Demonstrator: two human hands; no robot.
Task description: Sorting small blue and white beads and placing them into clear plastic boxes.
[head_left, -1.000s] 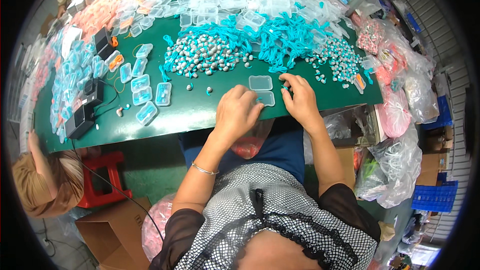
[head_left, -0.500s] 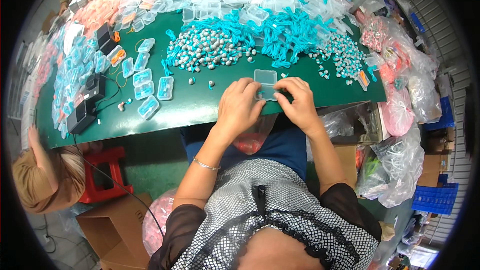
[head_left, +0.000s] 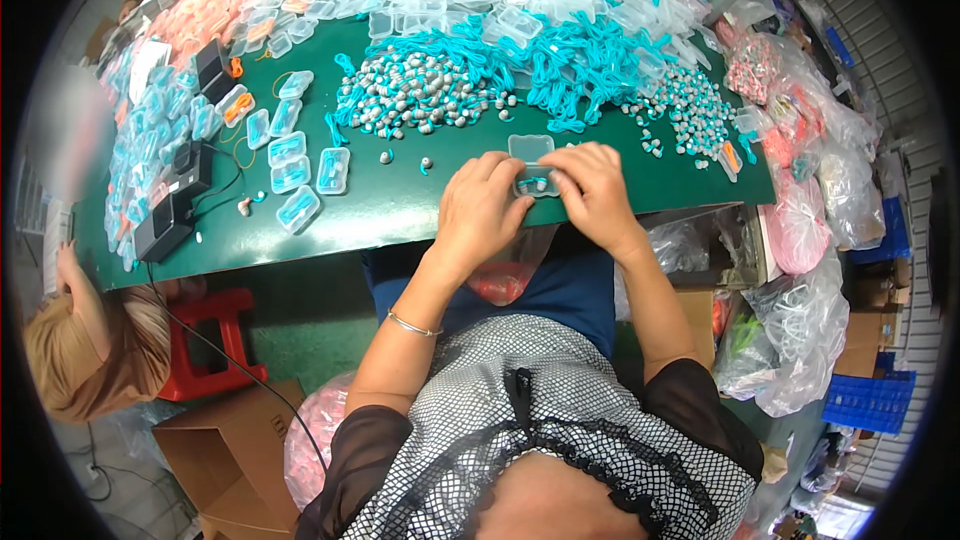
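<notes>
Clear case [head_left: 531, 147], gripped between half-curled left hand [head_left: 474, 202] and right hand [head_left: 597, 194], sits near table edge [head_left: 330, 256], bare tabletop [head_left: 385, 205] leftward.

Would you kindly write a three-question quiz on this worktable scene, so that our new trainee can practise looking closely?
1. True or false: the clear box between the left hand and the right hand has its lid open.

2. Multiple choice: what colour are the cords heaped beyond the clear box?
A) pink
B) black
C) turquoise

3. Fill the gap: round the left forearm sits a silver-coloured ____.

Key:
1. True.
2. C.
3. Bangle.
</notes>
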